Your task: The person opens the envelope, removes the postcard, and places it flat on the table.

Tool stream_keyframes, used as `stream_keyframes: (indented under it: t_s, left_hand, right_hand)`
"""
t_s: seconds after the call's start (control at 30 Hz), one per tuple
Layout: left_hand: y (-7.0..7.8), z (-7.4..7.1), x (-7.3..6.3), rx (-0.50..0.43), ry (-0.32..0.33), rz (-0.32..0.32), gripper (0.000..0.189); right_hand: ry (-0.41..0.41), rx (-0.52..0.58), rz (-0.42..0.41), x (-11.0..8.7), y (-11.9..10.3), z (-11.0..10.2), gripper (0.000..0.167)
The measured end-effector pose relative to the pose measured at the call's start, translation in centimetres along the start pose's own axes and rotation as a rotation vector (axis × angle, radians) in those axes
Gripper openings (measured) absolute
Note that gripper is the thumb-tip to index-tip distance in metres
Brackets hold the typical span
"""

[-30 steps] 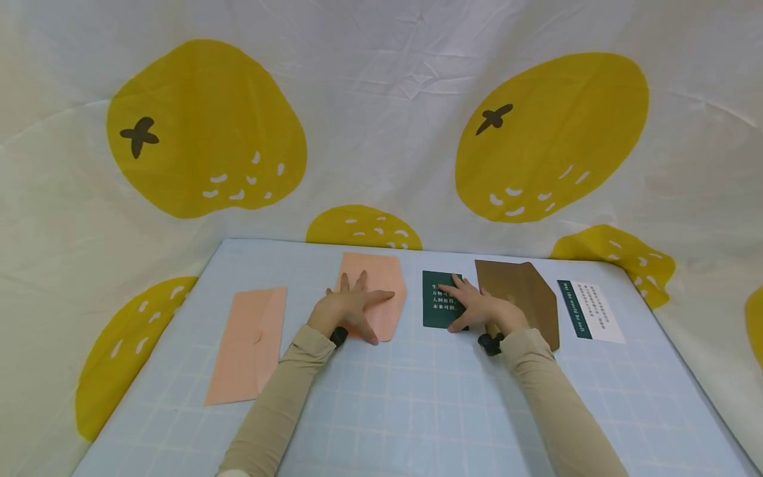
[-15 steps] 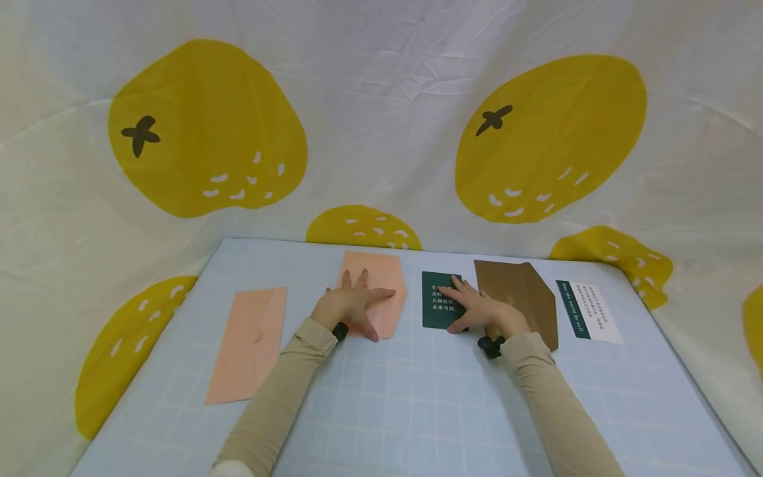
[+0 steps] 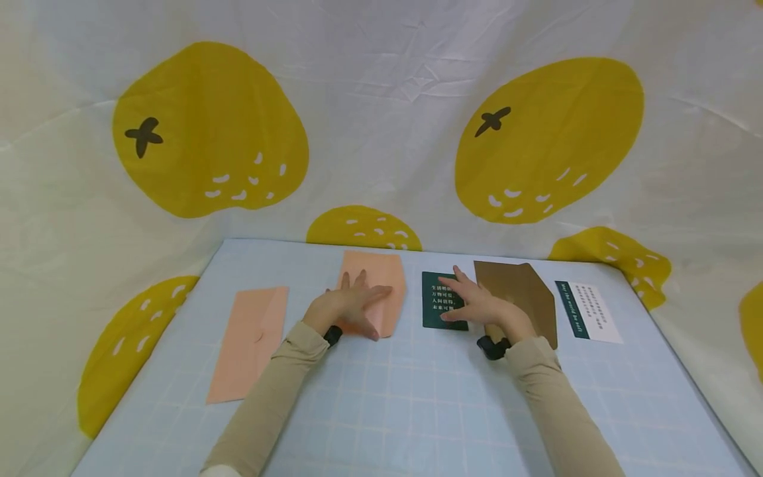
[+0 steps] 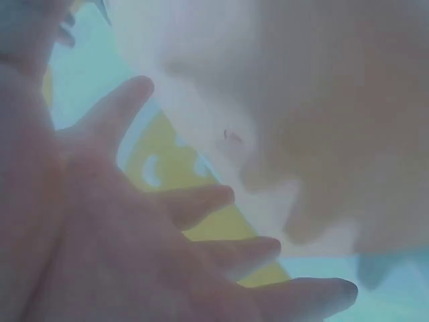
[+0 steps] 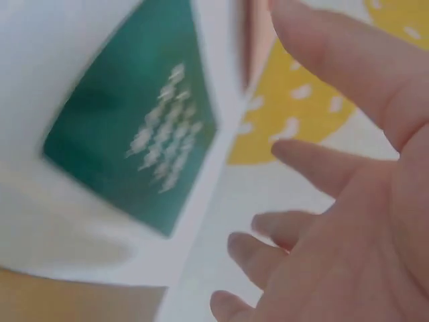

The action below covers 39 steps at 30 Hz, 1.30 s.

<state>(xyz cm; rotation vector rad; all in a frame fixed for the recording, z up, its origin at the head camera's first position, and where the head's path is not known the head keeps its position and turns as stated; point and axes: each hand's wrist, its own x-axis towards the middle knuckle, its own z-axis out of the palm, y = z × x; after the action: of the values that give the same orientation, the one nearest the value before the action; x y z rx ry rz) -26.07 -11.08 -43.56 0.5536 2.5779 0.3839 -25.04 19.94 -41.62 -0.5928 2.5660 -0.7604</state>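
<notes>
while the left hand (image 3: 348,308) stays spread above the near pink envelope (image 3: 390,278) much as it was half a second ago, the right hand (image 3: 485,308) has moved: its fingertips sit farther up over the green card (image 3: 435,301), the thumb is raised, and more of the card's printed top line shows. both hands are wide open, fingers apart, with nothing held; the right wrist view sets the right fingers clear of the card, but whether any left fingertip touches paper i cannot tell. the envelopes and cards lie where they did on the table (image 3: 387,404).

the left hand hides the middle of its envelope, the right hand covers part of the green card, and the right wrist lies across the brown envelope (image 3: 524,291). the left sleeve (image 3: 271,397) overlaps a corner of the far-left pink envelope (image 3: 250,338). the card's print is blurred in the right wrist view.
</notes>
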Motion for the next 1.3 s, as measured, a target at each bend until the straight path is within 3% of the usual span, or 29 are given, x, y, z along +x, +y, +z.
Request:
stream_keyframes:
  t_s: [0.17, 0.33, 0.5, 0.63, 0.73, 0.8, 0.93, 1.03, 1.3]
  left_hand:
    - [-0.6, -0.1, -1.6, 0.037, -0.009, 0.042, 0.087]
    - [-2.0, -0.4, -5.2, 0.042, 0.034, 0.054, 0.082]
    - [-5.3, -0.2, -10.0, -0.028, 0.105, 0.089, 0.081]
    - [-8.4, 0.1, -13.6, -0.13, 0.153, 0.073, 0.084]
    - [-10.6, 0.4, -15.7, -0.18, 0.181, 0.046, 0.09]
    - [-12.1, 0.8, -16.8, -0.16, 0.201, 0.043, 0.093]
    - [-14.8, 1.4, -18.0, -0.145, 0.217, 0.046, 0.099]
    - [-16.2, 1.9, -18.4, -0.186, 0.218, 0.027, 0.102]
    - [-17.2, 2.6, -17.8, -0.21, 0.222, 0.043, 0.105]
  right_hand:
    - [0.096, -0.048, -0.101, -1.2, -2.9, 0.1, 0.078]
    - [0.159, -0.088, -0.218, -2.2, -7.0, 1.3, 0.074]
    - [0.184, -0.092, -0.348, -2.5, -10.6, 3.8, 0.071]
    - [0.169, -0.056, -0.422, -2.0, -13.1, 6.6, 0.071]
    - [0.123, -0.061, -0.456, -1.1, -14.9, 9.4, 0.072]
    - [0.07, -0.081, -0.463, -0.5, -15.9, 11.4, 0.075]
    - [-0.059, -0.098, -0.439, 0.9, -17.9, 14.7, 0.08]
    - [-0.121, -0.109, -0.425, 2.2, -19.2, 16.8, 0.082]
    - [-0.194, -0.21, -0.38, 4.2, -21.4, 20.0, 0.078]
